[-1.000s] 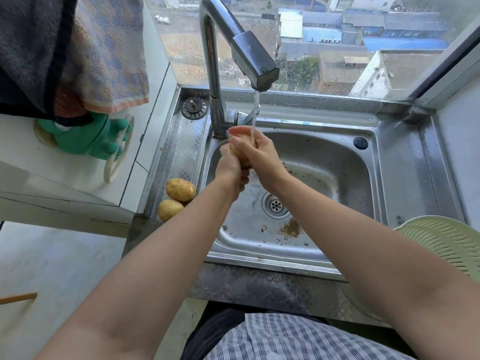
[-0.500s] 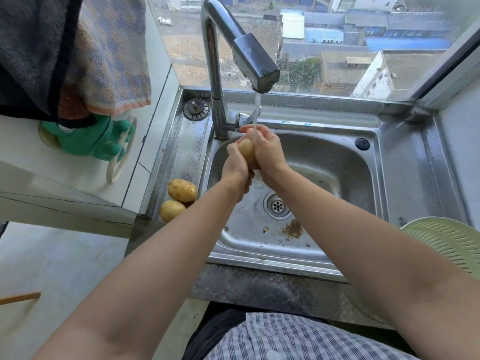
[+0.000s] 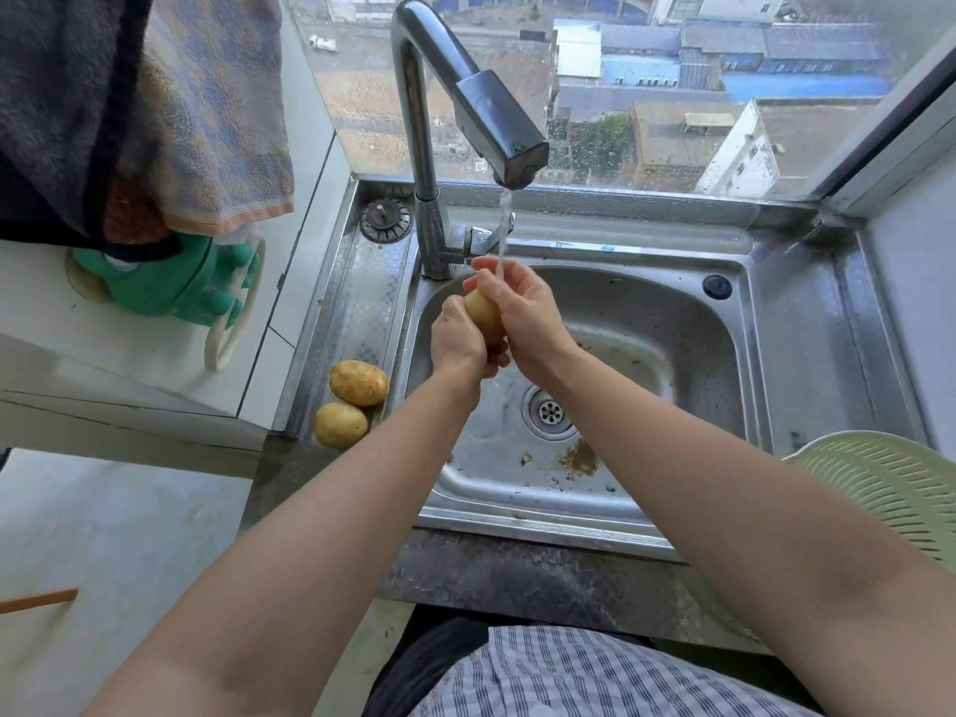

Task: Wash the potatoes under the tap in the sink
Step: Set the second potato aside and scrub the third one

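A yellow-brown potato (image 3: 483, 315) is held over the steel sink (image 3: 646, 323), under the thin stream running from the tap (image 3: 496, 126). My left hand (image 3: 458, 338) grips it from the left and below. My right hand (image 3: 525, 310) wraps over it from the right, fingers curled round its top where the water lands. Two more potatoes (image 3: 358, 382) (image 3: 340, 424) lie side by side on the ribbed steel ledge left of the basin.
A pale green colander (image 3: 890, 489) sits at the right, past the sink's corner. Brown grit lies near the drain (image 3: 549, 411). A drain plug (image 3: 385, 219) rests behind the tap's base. Towels (image 3: 155, 111) and green rubber gloves (image 3: 170, 287) hang at the left.
The potato has turned in my hands, and more of it shows between them. Both hands stay under the stream.
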